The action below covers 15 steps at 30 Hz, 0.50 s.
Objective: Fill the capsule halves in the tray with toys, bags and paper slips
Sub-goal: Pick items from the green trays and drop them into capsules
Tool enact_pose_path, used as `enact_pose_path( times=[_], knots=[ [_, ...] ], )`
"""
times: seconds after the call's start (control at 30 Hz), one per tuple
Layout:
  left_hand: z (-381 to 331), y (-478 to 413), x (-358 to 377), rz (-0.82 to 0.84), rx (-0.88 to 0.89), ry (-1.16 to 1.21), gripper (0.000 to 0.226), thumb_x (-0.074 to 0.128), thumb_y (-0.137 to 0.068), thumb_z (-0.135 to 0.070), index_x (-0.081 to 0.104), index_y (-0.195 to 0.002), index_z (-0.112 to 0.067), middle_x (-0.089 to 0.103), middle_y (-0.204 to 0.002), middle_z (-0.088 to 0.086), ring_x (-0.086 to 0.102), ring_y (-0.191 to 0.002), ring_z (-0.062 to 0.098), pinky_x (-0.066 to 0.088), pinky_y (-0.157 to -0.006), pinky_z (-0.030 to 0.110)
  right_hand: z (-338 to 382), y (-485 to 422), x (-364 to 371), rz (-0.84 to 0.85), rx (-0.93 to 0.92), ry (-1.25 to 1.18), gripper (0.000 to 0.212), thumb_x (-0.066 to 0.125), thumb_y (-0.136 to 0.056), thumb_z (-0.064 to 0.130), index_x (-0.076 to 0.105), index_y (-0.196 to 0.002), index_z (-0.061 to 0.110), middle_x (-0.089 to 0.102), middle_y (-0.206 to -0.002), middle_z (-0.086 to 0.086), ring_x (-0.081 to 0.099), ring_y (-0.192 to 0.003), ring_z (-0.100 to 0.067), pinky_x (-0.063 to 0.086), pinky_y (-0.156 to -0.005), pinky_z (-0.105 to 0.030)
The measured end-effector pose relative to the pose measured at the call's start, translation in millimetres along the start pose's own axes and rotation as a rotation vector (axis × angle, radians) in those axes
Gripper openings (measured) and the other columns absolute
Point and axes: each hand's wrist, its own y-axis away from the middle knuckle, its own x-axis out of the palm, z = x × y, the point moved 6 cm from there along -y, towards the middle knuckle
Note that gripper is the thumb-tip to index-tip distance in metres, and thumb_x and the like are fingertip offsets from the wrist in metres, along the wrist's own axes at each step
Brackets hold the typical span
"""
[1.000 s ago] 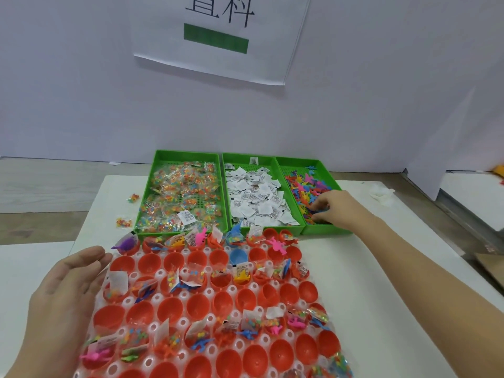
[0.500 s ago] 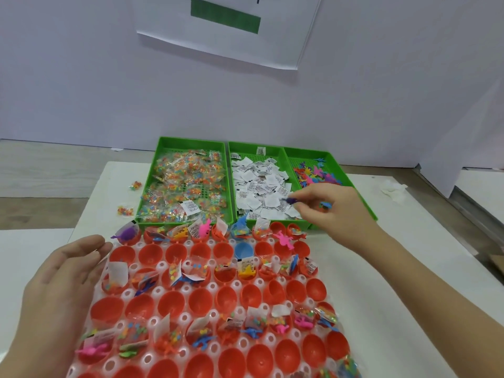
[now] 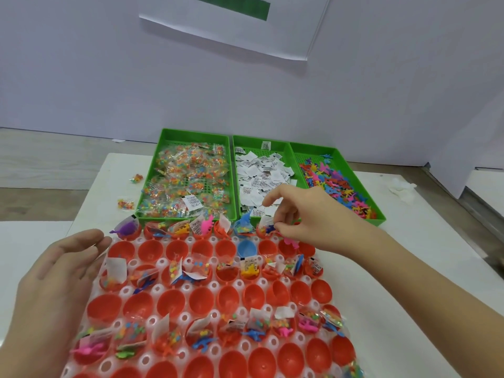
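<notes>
Your R hand (image 3: 308, 216) pinches a blue toy figure (image 3: 270, 229) over a top-row capsule half (image 3: 261, 235), at 12 o'clock of the tray (image 3: 161, 264). L hand (image 3: 62, 268) is flat, fingers loose, at the tray's 9 o'clock edge. Next, prob.: release, then reach to the green toy bin (image 3: 311, 154) at 1 o'clock.

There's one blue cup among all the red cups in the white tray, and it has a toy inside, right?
Not quite. The head view shows one blue plastic capsule half among the red capsule halves in the white plastic tray, but it has nothing inside: it is empty.
</notes>
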Motion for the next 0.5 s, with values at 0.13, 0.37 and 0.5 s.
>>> enact_pose_path(
  times=[0.13,0.37,0.5],
  knots=[
    [2.3,-0.8,-0.9,-0.003,-0.018,0.013,0.025,0.04,-0.098,0.0,0.058,-0.11,-0.011,0.064,-0.104,0.008,0.065,-0.096,0.014,0.053,-0.084,0.028,1.8,-9.4,7.4,0.094,0.016,-0.019,0.051,0.063,-0.08,0.004,0.04,-0.114,0.035,0.07,-0.079,0.009,0.064,-0.067,0.0,0.055,-0.065,-0.027],
    [4.8,-2.4,-2.1,-0.003,-0.032,0.02,0.027,0.041,-0.096,0.0,0.06,-0.113,-0.009,0.064,-0.106,0.008,0.063,-0.106,0.021,0.053,-0.09,0.033,-2.6,-17.8,8.7,0.104,-0.006,0.065,0.056,0.073,-0.08,0.02,0.037,-0.119,0.041,0.061,-0.076,0.008,0.054,-0.064,0.002,0.044,-0.057,-0.018],
    [5.7,-1.6,-3.1,0.0,-0.022,0.017,0.026,0.042,-0.095,-0.001,0.062,-0.108,-0.012,0.064,-0.113,0.012,0.062,-0.111,0.024,0.053,-0.094,0.036,-23.0,-4.6,-20.7,-0.091,0.028,-0.06,0.042,0.07,-0.073,0.055,0.045,-0.107,0.055,0.055,-0.08,0.015,0.049,-0.059,-0.002,0.04,-0.057,-0.013]
  ],
)
